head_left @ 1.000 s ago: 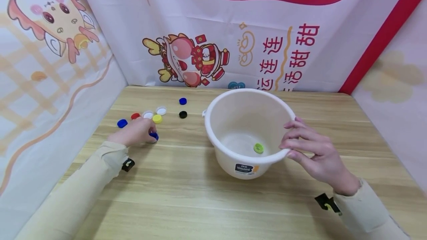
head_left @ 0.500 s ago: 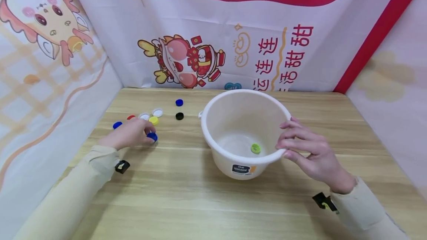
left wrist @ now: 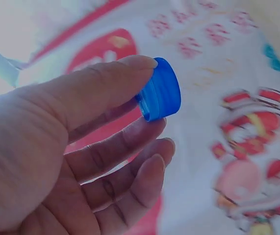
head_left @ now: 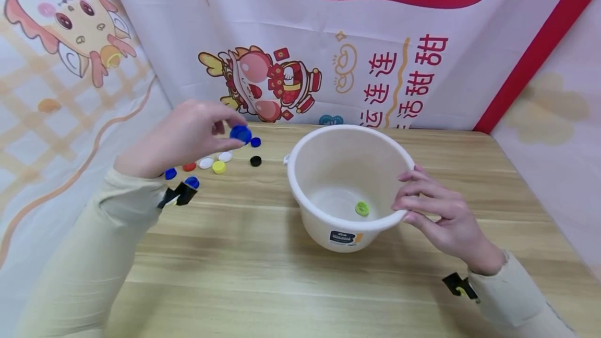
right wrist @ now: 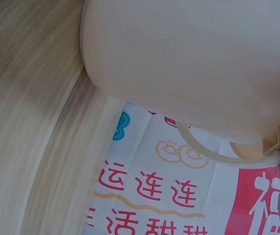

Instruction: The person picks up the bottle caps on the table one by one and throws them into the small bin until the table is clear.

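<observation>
Raised over the left part of the table, my left hand (head_left: 180,134) pinches a blue bottle cap (head_left: 241,134) between thumb and fingertips. The left wrist view shows the same blue cap (left wrist: 165,90) tilted on its side, thumb on top and a finger beneath. My right hand (head_left: 441,215) grips the right rim of a cream plastic bucket (head_left: 324,231), which stands upright. Inside the bucket, on its floor, lies a green cap (head_left: 362,208). In the right wrist view the bucket's wall (right wrist: 189,58) and its curved handle (right wrist: 213,154) fill much of the picture.
Left of the bucket lie a black cap (head_left: 255,161), a yellow cap (head_left: 218,167), two white caps (head_left: 205,163), a red cap (head_left: 189,167) and several blue caps (head_left: 191,182). A printed cloth (head_left: 291,25) hangs behind the wooden table (head_left: 263,286).
My left hand has picked a blue cap off the table and lifted it up and away, toward the back. The right hand keeps its grip on the bucket rim.
</observation>
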A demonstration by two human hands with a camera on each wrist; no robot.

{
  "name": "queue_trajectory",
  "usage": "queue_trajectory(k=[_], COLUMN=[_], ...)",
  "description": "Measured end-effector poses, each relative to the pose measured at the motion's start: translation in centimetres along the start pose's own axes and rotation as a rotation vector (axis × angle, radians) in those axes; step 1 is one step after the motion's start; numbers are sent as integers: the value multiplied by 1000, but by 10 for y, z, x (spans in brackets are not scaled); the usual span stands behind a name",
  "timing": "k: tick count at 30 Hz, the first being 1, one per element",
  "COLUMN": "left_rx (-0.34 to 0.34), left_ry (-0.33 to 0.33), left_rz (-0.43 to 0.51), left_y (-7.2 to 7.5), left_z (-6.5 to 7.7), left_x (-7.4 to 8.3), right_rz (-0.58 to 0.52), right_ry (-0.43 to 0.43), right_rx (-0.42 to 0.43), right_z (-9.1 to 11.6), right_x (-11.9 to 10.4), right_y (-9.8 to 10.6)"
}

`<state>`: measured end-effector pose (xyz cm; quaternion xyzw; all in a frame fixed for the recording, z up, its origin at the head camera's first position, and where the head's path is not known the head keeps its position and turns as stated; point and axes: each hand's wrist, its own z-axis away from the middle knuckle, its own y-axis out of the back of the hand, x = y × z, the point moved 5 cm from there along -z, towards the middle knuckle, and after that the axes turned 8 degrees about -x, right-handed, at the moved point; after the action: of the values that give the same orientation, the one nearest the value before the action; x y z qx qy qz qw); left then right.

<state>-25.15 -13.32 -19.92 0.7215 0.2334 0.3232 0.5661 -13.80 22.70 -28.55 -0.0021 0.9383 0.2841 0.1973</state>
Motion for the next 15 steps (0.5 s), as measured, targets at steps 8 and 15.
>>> queue_trajectory(k=[8, 15], left_rx=[25, -64], left_ry=[-133, -136], left_rz=[-32, 12], left_y=[26, 22], left_z=[-31, -56], left_x=[51, 77], right_rz=[-19, -22], right_ry=[9, 11], right_rx=[9, 9], right_z=[1, -1], right_x=[0, 0], right_y=[0, 0])
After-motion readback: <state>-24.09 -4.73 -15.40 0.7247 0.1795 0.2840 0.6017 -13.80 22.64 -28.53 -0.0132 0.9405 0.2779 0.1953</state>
